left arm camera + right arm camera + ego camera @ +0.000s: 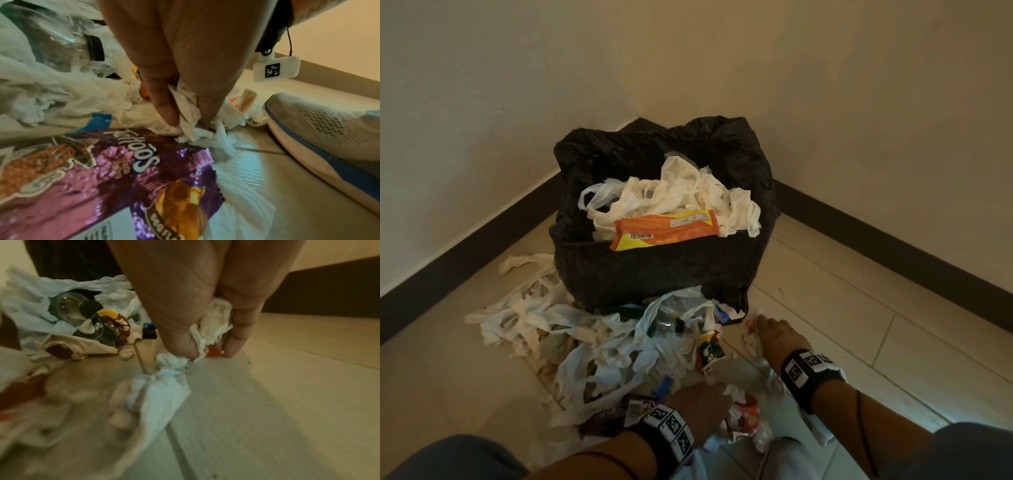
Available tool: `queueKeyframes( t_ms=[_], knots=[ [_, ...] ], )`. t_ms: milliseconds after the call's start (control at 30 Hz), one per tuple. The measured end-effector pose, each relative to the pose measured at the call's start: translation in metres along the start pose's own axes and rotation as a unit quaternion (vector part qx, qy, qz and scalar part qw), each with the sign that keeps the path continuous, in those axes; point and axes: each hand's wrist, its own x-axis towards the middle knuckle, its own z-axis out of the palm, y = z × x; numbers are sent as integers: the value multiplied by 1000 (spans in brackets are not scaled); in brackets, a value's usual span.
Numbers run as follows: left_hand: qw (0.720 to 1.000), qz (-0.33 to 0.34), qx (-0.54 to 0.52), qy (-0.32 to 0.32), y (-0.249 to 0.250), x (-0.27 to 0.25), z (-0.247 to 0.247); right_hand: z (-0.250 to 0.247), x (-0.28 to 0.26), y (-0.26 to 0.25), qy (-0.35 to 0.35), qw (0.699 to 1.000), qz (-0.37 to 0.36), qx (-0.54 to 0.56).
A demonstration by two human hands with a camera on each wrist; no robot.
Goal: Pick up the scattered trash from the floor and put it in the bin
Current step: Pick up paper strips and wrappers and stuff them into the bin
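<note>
The floor [842,308] is made of pale tiles with thin joints, and it meets two walls in a corner, with a dark skirting board [893,236] along each wall. In the corner a bin [654,270] with a black bag stands on the tiles. In front of it a heap of white paper strips [524,318] and thin plastic bags [619,356] lies on the floor. Among them lie a clear bottle [669,325] with a dark cap, a crushed printed cup [709,349] and a purple snack wrapper [102,186]. A white shoe [329,129] with a blue line stands on the tiles just beside the paper.
</note>
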Motion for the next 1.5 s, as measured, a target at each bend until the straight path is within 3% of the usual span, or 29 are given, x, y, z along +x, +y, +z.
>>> queueKeyframes(
  t_ms=[100,200,300,367,433,500,567,633,733,867,933,1000,1100,1233,1367,1500],
  knots=[
    [1000,2,25,-5,2,-3,-8,-2,3,3,-32,999,2,5],
    [999,-5,33,30,5,-3,-17,-13,1,11,-40,999,5,-1],
    [995,26,18,90,8,-4,-19,-28,-11,28,12,999,-19,29],
    [994,72,14,87,13,-3,-15,-33,-24,38,34,995,-79,48],
    [996,41,-45,67,23,0,-12,-26,-39,45,-19,990,-133,41],
    [997,26,-56,52,28,5,0,-9,-53,53,-110,984,-136,37],
    [997,27,-57,40,30,7,13,10,-61,58,-169,975,-143,-1],
    [996,68,-59,29,24,8,17,23,-65,58,-183,974,-136,-16],
    [995,84,-43,25,22,4,6,31,-63,47,-183,977,-105,-9],
    [991,125,18,53,34,-11,-30,34,-58,39,-140,983,-117,-21],
    [991,107,-7,76,38,-19,-56,17,-58,40,-99,989,-113,9],
    [983,117,-28,142,43,-36,-94,-17,-60,41,-26,990,-121,70],
    [954,148,-28,258,41,-73,-148,-92,-72,41,112,972,-125,165],
    [864,194,-55,461,35,-152,-214,-204,-98,20,273,917,-189,221],
    [787,140,-72,596,26,-209,-255,-284,-105,-17,332,875,-270,226],
    [720,77,-76,685,2,-226,-277,-319,-86,-50,344,881,-287,153]
  ],
)
